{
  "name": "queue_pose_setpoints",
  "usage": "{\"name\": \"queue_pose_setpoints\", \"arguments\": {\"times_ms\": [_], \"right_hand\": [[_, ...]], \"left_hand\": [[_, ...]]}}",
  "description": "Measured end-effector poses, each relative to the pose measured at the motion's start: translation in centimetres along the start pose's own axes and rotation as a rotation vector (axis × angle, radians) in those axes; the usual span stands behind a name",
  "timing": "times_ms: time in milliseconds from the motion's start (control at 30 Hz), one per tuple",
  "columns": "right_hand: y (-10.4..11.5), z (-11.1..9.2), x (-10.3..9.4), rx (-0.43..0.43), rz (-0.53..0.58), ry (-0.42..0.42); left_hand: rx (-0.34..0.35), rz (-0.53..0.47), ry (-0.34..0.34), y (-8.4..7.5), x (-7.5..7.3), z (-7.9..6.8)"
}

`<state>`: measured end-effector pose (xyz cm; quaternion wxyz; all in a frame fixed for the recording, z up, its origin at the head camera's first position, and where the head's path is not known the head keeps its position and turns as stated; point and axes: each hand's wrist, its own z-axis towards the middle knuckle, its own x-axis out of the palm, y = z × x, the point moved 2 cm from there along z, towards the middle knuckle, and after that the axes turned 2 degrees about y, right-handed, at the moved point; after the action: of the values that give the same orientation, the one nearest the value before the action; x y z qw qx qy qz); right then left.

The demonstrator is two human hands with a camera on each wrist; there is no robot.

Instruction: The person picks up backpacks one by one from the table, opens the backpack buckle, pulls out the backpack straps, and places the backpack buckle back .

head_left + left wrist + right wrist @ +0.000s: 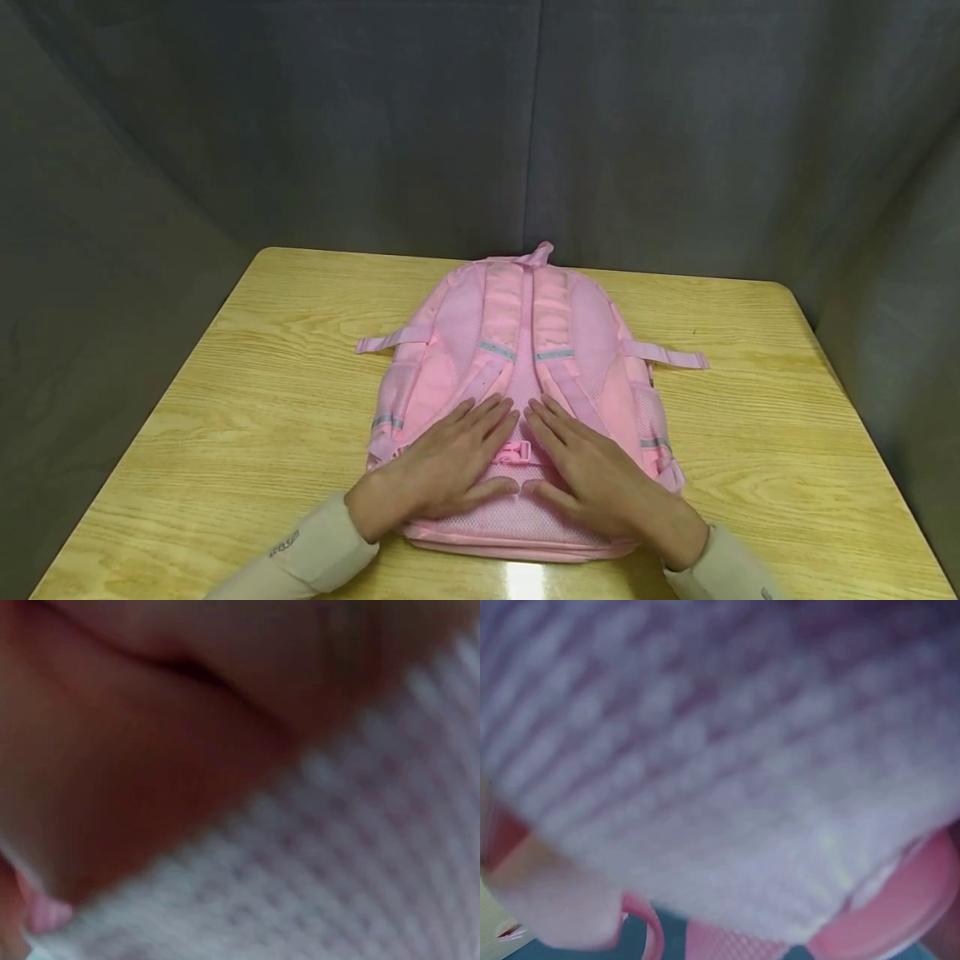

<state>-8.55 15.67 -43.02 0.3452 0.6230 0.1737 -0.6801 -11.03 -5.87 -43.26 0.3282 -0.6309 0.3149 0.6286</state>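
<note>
A pink backpack (525, 392) lies on the table with its shoulder straps (553, 308) facing up and its top loop (542, 252) pointing away from me. Both my hands rest flat on its lower back panel, fingers straight and thumb tips nearly meeting. The left hand (450, 462) lies left of a small pink buckle (513, 452), and the right hand (596, 475) lies right of it. In the left wrist view, blurred mesh fabric (315, 870) and skin fill the picture. Close pale mesh (727, 765) covers most of the right wrist view.
The backpack stands on a wood-grain table (247, 400) with rounded far corners. Side straps (675, 357) stick out from the bag to left and right. Dark grey curtains (375, 125) hang behind the table and along both sides.
</note>
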Motion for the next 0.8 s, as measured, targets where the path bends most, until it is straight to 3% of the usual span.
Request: {"name": "queue_pose_setpoints", "arguments": {"times_ms": [267,500,800], "right_hand": [[0.46,0.25,0.28,-0.009,-0.012,0.039],[0.69,0.41,0.66,-0.044,-0.030,0.000],[0.89,0.51,0.60,-0.088,-0.070,-0.070]], "left_hand": [[0.013,0.040,-0.008,-0.14,0.21,-0.13],[0.017,0.063,0.018,-0.39,0.17,-0.04],[0.032,0.129,-0.065,-0.85,0.15,0.18]]}}
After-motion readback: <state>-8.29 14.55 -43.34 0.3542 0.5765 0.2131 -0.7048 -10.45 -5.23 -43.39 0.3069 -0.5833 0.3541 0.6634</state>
